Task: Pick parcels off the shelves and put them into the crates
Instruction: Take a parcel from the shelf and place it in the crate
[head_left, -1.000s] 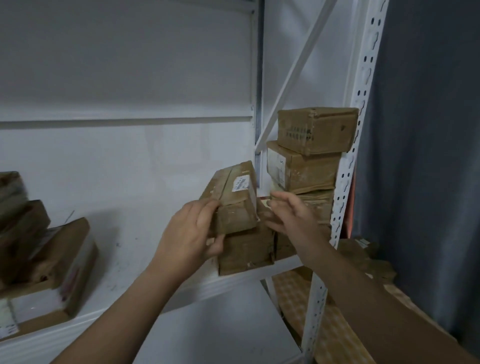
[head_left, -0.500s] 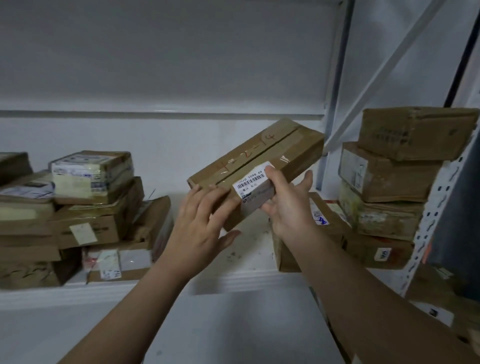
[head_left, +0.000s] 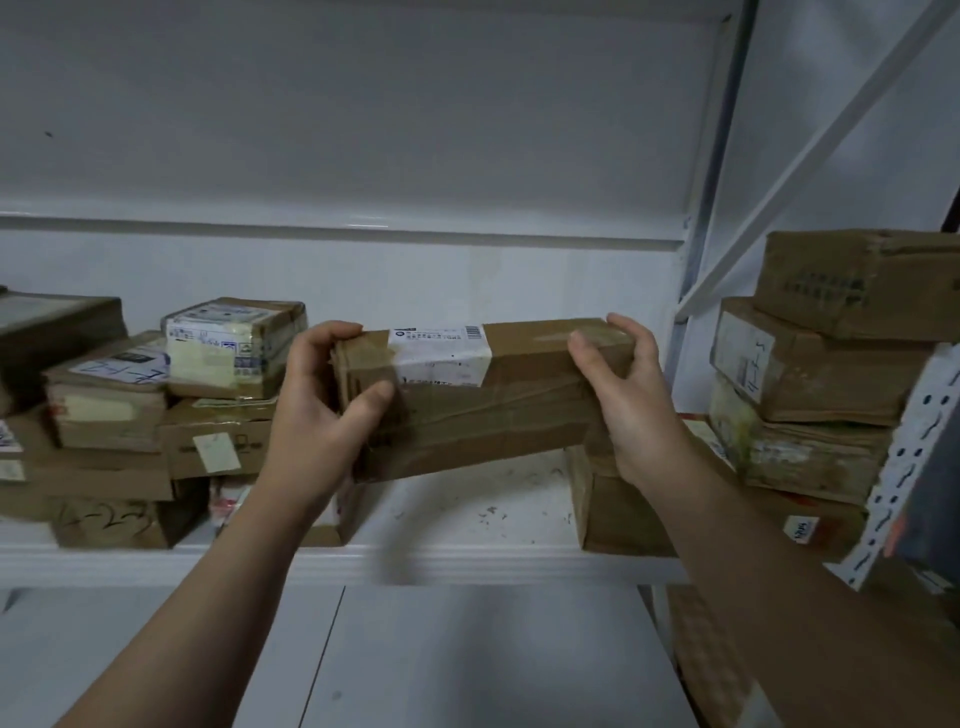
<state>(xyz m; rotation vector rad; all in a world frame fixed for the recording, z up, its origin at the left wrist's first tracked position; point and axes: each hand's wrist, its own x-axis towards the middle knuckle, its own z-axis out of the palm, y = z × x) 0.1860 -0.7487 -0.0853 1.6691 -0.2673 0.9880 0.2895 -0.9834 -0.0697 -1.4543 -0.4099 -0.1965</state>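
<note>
I hold a long brown cardboard parcel (head_left: 498, 395) with a white barcode label level in front of the white shelf (head_left: 467, 564). My left hand (head_left: 322, 405) grips its left end, thumb on the front face and fingers over the top. At the other end my right hand (head_left: 623, 400) grips it, fingers curled over the top edge. The parcel hangs above the shelf board and touches nothing else. No crate is in view.
Stacked brown parcels (head_left: 156, 415) fill the shelf's left side. Another stack (head_left: 810, 395) stands at the right against the perforated upright (head_left: 904, 467), with a box (head_left: 644, 509) lying below my right wrist. A diagonal brace (head_left: 810, 156) crosses the upper right. A lower shelf board (head_left: 441, 660) shows beneath.
The parcel was lifted off the right-hand pile, carried left and turned from tilted to level. My hands shifted out to its two ends. The view panned left.
</note>
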